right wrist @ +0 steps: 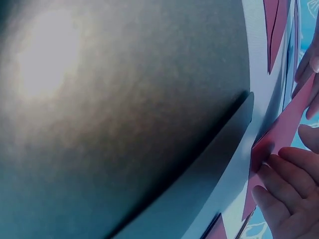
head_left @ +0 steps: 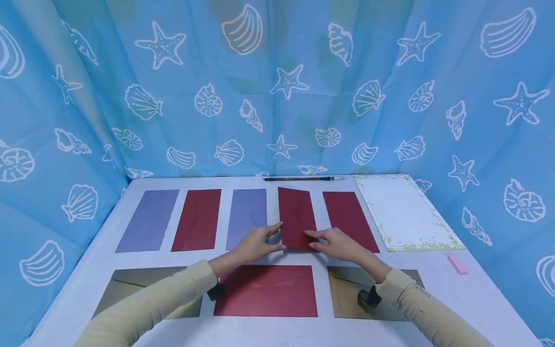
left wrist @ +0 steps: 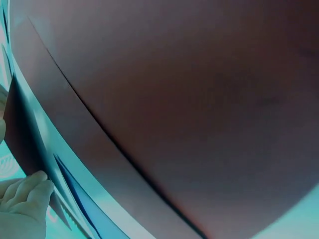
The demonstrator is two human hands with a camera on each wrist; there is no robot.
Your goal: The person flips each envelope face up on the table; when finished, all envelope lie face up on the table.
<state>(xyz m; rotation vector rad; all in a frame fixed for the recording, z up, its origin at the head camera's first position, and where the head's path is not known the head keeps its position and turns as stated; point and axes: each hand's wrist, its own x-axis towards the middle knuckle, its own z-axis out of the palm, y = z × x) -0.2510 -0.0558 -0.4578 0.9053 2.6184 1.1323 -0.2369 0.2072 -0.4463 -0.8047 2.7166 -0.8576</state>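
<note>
A dark red envelope (head_left: 297,217), fourth from the left in the back row, is held between both hands, its lower part raised over a shadow on the table. My left hand (head_left: 256,243) holds its left edge near the lower corner with thumb and fingertips. On the right edge, my right hand (head_left: 336,245) grips it, the index finger lying on the face. The right wrist view shows the right hand's fingers (right wrist: 289,174) against the red paper, and the left wrist view catches the left hand (left wrist: 27,201) at the envelope's edge.
Purple envelopes (head_left: 149,219) and red ones (head_left: 197,219) share the back row. Nearer lie a large red envelope (head_left: 269,294) and two brown envelopes (head_left: 347,299). A brush pen (head_left: 299,179), bordered letter paper (head_left: 405,209) and pink eraser (head_left: 457,264) lie behind and right. A blue curtain (head_left: 277,120) stands behind.
</note>
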